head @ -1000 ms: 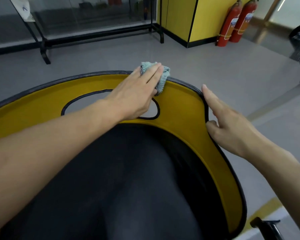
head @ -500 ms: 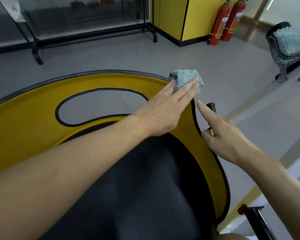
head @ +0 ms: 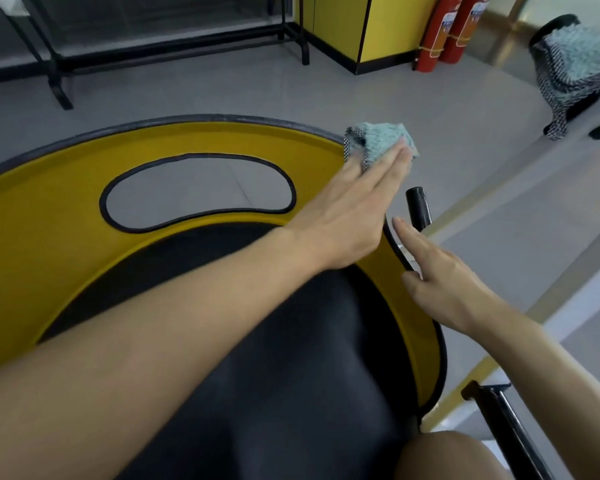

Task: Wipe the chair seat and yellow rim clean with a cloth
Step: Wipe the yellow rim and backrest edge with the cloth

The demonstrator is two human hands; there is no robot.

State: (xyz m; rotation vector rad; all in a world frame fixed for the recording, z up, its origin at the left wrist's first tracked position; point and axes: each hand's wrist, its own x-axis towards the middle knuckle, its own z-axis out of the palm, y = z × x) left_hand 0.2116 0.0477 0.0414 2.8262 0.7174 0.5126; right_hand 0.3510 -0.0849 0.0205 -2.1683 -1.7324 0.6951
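The black chair seat (head: 291,358) lies inside the yellow rim (head: 66,237). The left hand (head: 350,216) lies flat on the rim's far-right bend, and the right hand (head: 440,282) touches the rim's black edge just nearer, its fingers straight and holding nothing. The left fingers, also straight, press the cloth (head: 381,140) onto the rim's top edge.
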